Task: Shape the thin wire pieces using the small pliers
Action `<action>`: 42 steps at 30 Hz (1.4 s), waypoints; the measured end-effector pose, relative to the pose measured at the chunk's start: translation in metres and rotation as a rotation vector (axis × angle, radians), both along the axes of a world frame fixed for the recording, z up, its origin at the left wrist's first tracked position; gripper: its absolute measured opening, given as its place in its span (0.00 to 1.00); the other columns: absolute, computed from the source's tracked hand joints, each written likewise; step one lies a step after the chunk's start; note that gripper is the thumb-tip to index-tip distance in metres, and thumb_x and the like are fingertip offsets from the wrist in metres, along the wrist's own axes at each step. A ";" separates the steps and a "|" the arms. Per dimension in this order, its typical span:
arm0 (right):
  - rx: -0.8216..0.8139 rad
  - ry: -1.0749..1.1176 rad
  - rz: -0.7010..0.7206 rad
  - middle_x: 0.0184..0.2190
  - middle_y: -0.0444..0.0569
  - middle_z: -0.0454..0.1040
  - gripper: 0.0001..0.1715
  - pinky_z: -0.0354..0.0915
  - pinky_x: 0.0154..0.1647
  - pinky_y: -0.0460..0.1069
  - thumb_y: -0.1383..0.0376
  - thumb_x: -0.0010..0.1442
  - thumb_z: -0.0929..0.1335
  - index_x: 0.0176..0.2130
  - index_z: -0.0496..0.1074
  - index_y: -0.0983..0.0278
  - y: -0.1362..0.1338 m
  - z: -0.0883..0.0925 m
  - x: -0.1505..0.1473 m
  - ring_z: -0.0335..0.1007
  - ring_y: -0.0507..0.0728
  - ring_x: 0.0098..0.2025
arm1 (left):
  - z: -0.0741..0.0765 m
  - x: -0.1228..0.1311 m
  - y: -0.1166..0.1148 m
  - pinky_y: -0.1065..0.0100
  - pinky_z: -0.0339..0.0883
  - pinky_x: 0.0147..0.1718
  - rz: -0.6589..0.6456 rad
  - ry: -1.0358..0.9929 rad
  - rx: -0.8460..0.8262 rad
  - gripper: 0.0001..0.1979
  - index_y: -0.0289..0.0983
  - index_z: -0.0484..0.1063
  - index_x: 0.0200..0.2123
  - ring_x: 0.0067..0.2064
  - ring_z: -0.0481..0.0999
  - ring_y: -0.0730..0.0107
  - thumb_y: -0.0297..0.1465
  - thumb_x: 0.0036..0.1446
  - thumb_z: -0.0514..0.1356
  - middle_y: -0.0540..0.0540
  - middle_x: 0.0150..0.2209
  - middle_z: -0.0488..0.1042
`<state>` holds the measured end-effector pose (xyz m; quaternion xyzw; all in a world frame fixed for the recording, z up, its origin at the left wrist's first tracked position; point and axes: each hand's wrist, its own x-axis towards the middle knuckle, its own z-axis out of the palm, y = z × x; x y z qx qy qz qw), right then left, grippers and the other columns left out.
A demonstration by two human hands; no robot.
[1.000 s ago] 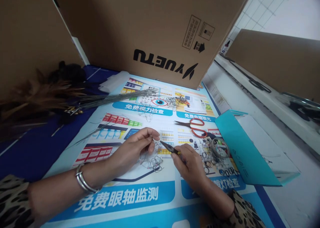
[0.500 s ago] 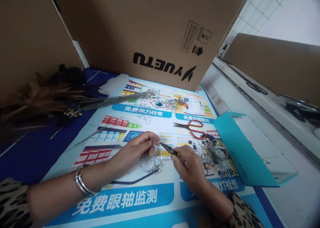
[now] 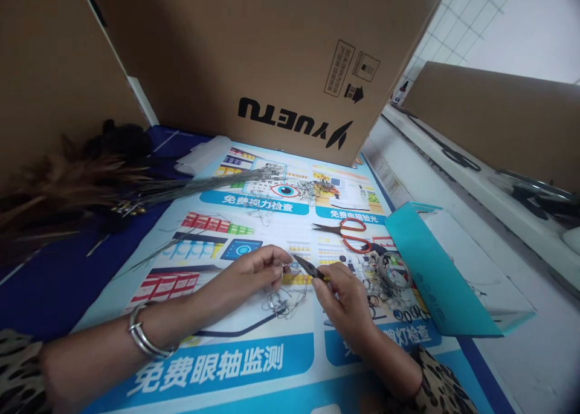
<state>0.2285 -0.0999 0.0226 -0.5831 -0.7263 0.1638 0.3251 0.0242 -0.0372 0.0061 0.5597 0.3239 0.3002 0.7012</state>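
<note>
My left hand (image 3: 260, 268) pinches a thin silvery wire piece (image 3: 281, 303), whose bent loops hang below the fingers over the printed sheet. Its exact shape is too fine to make out. Wrapped around the handles of the pliers (image 3: 308, 267), my right hand (image 3: 342, 296) keeps their dark pointed jaws just right of my left fingertips. The jaw tip looks slightly apart from those fingertips. Beyond my right hand lie orange-handled scissors (image 3: 348, 234), blades pointing left. A coil of wire (image 3: 394, 270) rests among a tangle of small wire pieces and dark rings right of that hand.
A teal open box (image 3: 453, 275) stands at the right. Long thin wires (image 3: 203, 184) and brown feathers (image 3: 77, 172) lie at the left. A large cardboard box (image 3: 272, 51) blocks the back. More small wire bits (image 3: 308, 191) lie near its base.
The wire piece has turned in my left fingers, its loops swinging rightward. The pliers' tip has come slightly away from the left fingertips. The whole view has shifted a little.
</note>
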 end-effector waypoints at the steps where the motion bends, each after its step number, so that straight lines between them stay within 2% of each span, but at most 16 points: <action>1: -0.001 0.003 -0.002 0.30 0.47 0.67 0.08 0.59 0.29 0.46 0.65 0.59 0.62 0.38 0.69 0.64 0.000 0.000 0.000 0.62 0.52 0.29 | 0.000 0.000 0.000 0.71 0.58 0.30 -0.001 0.004 0.005 0.08 0.39 0.68 0.39 0.30 0.66 0.72 0.34 0.57 0.55 0.49 0.31 0.69; 7: -0.008 0.005 -0.016 0.30 0.47 0.67 0.08 0.59 0.29 0.46 0.65 0.59 0.62 0.36 0.69 0.64 0.000 0.002 0.000 0.60 0.52 0.28 | 0.005 -0.002 0.001 0.67 0.60 0.38 0.038 0.121 0.113 0.10 0.39 0.69 0.40 0.39 0.69 0.65 0.37 0.58 0.54 0.46 0.37 0.72; 14: -0.016 0.034 -0.031 0.29 0.46 0.66 0.08 0.58 0.29 0.46 0.65 0.59 0.62 0.36 0.69 0.64 -0.001 0.003 0.002 0.61 0.52 0.29 | 0.002 -0.004 0.005 0.66 0.60 0.42 0.140 0.234 0.264 0.09 0.40 0.73 0.37 0.42 0.70 0.63 0.35 0.57 0.56 0.47 0.39 0.74; 25: -0.055 0.014 -0.011 0.29 0.46 0.67 0.08 0.58 0.29 0.46 0.64 0.59 0.63 0.36 0.69 0.64 0.000 -0.001 0.001 0.62 0.52 0.29 | 0.004 -0.004 0.004 0.67 0.62 0.37 0.075 0.273 0.194 0.10 0.37 0.71 0.37 0.37 0.70 0.66 0.36 0.55 0.56 0.48 0.35 0.73; 34: -0.023 0.031 -0.010 0.31 0.47 0.67 0.09 0.59 0.30 0.46 0.64 0.59 0.63 0.38 0.69 0.65 0.001 -0.004 0.004 0.62 0.52 0.30 | -0.001 -0.005 0.006 0.66 0.61 0.37 -0.015 0.200 0.060 0.16 0.38 0.69 0.46 0.38 0.69 0.66 0.37 0.55 0.57 0.46 0.40 0.73; 38: -0.014 -0.007 -0.040 0.31 0.48 0.67 0.10 0.58 0.29 0.46 0.63 0.59 0.62 0.38 0.70 0.65 0.002 -0.002 0.004 0.62 0.52 0.29 | -0.001 -0.004 0.008 0.70 0.58 0.30 -0.041 0.125 -0.012 0.18 0.38 0.65 0.49 0.32 0.66 0.72 0.36 0.55 0.57 0.50 0.33 0.69; 42: -0.013 -0.024 -0.027 0.30 0.48 0.68 0.09 0.58 0.30 0.46 0.64 0.59 0.63 0.38 0.69 0.65 0.003 -0.003 0.004 0.62 0.52 0.29 | 0.003 -0.004 0.011 0.73 0.53 0.25 -0.061 0.063 -0.017 0.18 0.38 0.61 0.49 0.27 0.62 0.76 0.34 0.55 0.57 0.54 0.27 0.63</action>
